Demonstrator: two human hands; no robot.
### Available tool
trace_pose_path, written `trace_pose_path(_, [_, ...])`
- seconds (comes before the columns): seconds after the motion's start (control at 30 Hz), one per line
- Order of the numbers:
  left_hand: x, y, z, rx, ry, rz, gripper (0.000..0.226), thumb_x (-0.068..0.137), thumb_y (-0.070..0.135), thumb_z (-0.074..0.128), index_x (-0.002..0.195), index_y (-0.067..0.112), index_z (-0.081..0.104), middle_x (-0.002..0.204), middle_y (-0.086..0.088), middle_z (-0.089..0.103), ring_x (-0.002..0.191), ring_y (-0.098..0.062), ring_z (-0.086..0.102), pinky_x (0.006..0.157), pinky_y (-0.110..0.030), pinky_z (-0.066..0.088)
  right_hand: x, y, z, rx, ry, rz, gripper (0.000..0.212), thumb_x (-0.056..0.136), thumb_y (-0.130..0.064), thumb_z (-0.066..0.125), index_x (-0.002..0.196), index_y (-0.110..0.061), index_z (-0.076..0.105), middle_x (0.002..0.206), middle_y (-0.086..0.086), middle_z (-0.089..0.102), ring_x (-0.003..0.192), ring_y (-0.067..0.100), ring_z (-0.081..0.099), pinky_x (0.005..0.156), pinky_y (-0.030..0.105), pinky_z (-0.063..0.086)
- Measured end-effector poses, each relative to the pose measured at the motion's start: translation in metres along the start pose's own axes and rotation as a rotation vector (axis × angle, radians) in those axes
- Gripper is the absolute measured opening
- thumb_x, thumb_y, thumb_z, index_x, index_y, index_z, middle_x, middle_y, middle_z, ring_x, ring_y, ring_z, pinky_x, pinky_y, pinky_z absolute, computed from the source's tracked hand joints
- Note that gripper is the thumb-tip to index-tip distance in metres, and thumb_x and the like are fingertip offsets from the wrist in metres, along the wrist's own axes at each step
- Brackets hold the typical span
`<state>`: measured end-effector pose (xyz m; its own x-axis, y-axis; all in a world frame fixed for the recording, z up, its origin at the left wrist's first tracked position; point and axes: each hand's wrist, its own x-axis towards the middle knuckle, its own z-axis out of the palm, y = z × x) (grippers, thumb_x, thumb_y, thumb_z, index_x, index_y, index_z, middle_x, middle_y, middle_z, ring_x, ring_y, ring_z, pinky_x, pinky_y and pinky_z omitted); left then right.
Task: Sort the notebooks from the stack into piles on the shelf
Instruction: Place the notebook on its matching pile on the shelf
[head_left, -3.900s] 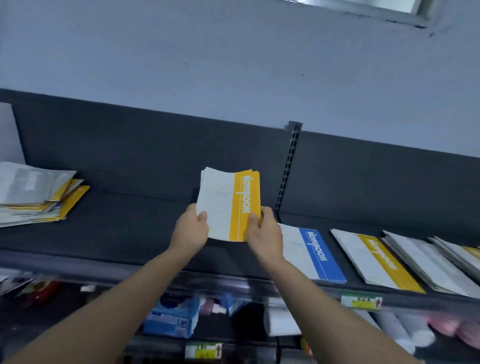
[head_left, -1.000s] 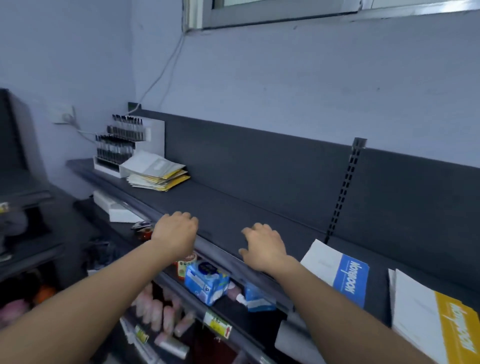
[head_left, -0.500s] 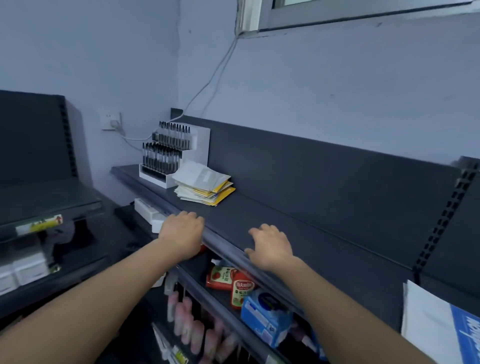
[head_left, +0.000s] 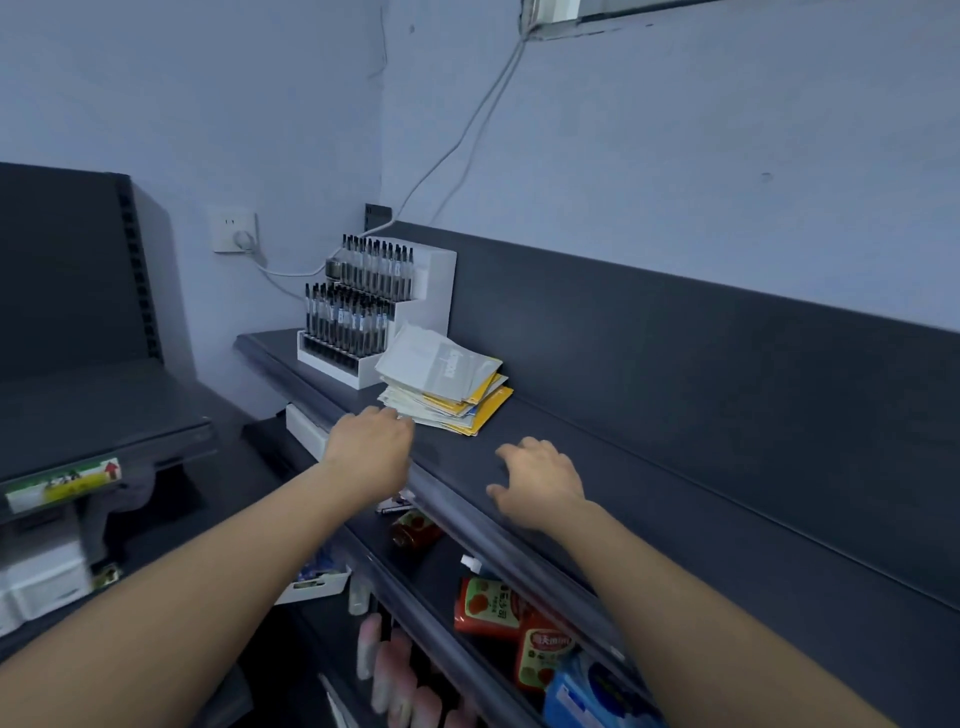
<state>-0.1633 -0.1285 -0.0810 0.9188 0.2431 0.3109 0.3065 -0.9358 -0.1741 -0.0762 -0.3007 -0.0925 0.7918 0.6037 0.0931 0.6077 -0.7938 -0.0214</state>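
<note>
Just beyond the left hand lies the notebook stack; both grips released, right hand apart.

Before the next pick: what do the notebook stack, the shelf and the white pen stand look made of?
Notebook stack: paper with thin card covers, matte; the sheets fan and corners lift.
Shelf: likely painted metal, dark grey with a soft sheen along its front lip.
White pen stand: probably plastic or coated card, smooth with crisp stepped tiers.
</note>
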Motion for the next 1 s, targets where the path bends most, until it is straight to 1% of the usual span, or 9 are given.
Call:
trace_pose_path(0.13, [0.037, -0.015, 0.011, 0.006, 0.025, -0.019, 0.028, 0.095, 0.032, 0.048, 0.115, 0.013, 0.052, 0.117, -0.005, 0.054, 0.112, -0.024, 0.051, 0.080, -0.033, 0.042, 0.045, -0.002, 0.002, 0.000, 0.018, -0.014, 0.047, 0.093, -0.042, 0.052, 0.133, -0.017, 0.047, 0.131, 0.007, 0.048, 0.124, 0.026, 0.042, 0.101, 0.039, 0.037])
trace_pose_path(0.23, [0.066, -0.027, 0.018, 0.005, 0.057, -0.044, 0.027, 0.095, 0.031, 0.047, 0.114, 0.012, 0.052, 0.116, -0.006, 0.055, 0.110, -0.024, 0.052, 0.080, -0.034, 0.044, 0.080, -0.002, 0.002, 0.019, 0.043, -0.034, 0.042, 0.093, -0.041, 0.053, 0.127, -0.017, 0.051, 0.128, 0.006, 0.051, 0.120, 0.026, 0.044, 0.098, 0.039, 0.038])
trace_pose_path(0.33, [0.093, -0.038, 0.024, -0.005, 0.072, -0.082, 0.028, 0.096, 0.032, 0.046, 0.114, 0.011, 0.052, 0.116, -0.006, 0.054, 0.112, -0.025, 0.050, 0.083, -0.035, 0.043, 0.111, -0.003, 0.002, 0.049, 0.067, -0.056, 0.039, 0.093, -0.041, 0.053, 0.121, -0.015, 0.053, 0.125, 0.006, 0.054, 0.119, 0.027, 0.046, 0.094, 0.037, 0.038])
trace_pose_path(0.43, [0.117, -0.047, 0.032, 0.022, 0.078, -0.112, 0.032, 0.096, 0.035, 0.045, 0.117, 0.012, 0.052, 0.118, -0.006, 0.054, 0.112, -0.025, 0.050, 0.090, -0.037, 0.041, 0.138, -0.005, 0.003, 0.103, 0.073, -0.046, 0.035, 0.093, -0.043, 0.051, 0.110, -0.012, 0.054, 0.117, 0.007, 0.056, 0.114, 0.027, 0.048, 0.082, 0.035, 0.039])
trace_pose_path(0.53, [0.136, -0.053, 0.042, 0.008, 0.057, -0.153, 0.037, 0.098, 0.040, 0.041, 0.121, 0.012, 0.051, 0.120, -0.006, 0.054, 0.114, -0.025, 0.050, 0.093, -0.038, 0.040, 0.159, -0.007, 0.008, 0.143, 0.044, -0.037, 0.041, 0.093, -0.048, 0.049, 0.112, -0.012, 0.050, 0.116, 0.008, 0.058, 0.114, 0.028, 0.048, 0.081, 0.036, 0.040])
trace_pose_path(0.63, [0.153, -0.060, 0.052, -0.081, 0.024, -0.203, 0.041, 0.099, 0.042, 0.036, 0.122, 0.011, 0.050, 0.122, -0.007, 0.054, 0.115, -0.026, 0.050, 0.093, -0.039, 0.040, 0.175, -0.010, 0.013, 0.169, 0.017, 0.004, 0.049, 0.092, -0.055, 0.045, 0.116, -0.012, 0.047, 0.115, 0.009, 0.059, 0.111, 0.031, 0.051, 0.078, 0.037, 0.040])
trace_pose_path(0.8, [0.179, -0.069, 0.069, -0.355, -0.096, -0.284, 0.044, 0.100, 0.044, 0.036, 0.119, 0.007, 0.049, 0.119, -0.012, 0.056, 0.109, -0.030, 0.054, 0.088, -0.040, 0.046, 0.190, -0.015, 0.021, 0.188, 0.046, 0.063, 0.057, 0.084, -0.067, 0.048, 0.109, -0.016, 0.048, 0.112, 0.008, 0.060, 0.104, 0.030, 0.055, 0.073, 0.035, 0.040])
trace_pose_path(0.87, [0.188, -0.072, 0.073, -0.457, -0.126, -0.293, 0.044, 0.100, 0.042, 0.038, 0.120, 0.004, 0.048, 0.120, -0.014, 0.057, 0.109, -0.030, 0.055, 0.087, -0.039, 0.046, 0.194, -0.017, 0.021, 0.207, 0.049, 0.074, 0.061, 0.080, -0.069, 0.053, 0.112, -0.017, 0.049, 0.114, 0.008, 0.060, 0.106, 0.029, 0.055, 0.076, 0.035, 0.042])
trace_pose_path(1.0, [0.199, -0.076, 0.075, -0.549, -0.140, -0.304, 0.042, 0.100, 0.038, 0.040, 0.122, 0.002, 0.048, 0.122, -0.015, 0.058, 0.110, -0.030, 0.055, 0.084, -0.036, 0.044, 0.206, -0.027, 0.021, 0.392, 0.035, 0.108, 0.082, 0.076, -0.065, 0.063, 0.140, -0.021, 0.037, 0.134, 0.005, 0.053, 0.124, 0.028, 0.047, 0.094, 0.037, 0.045])
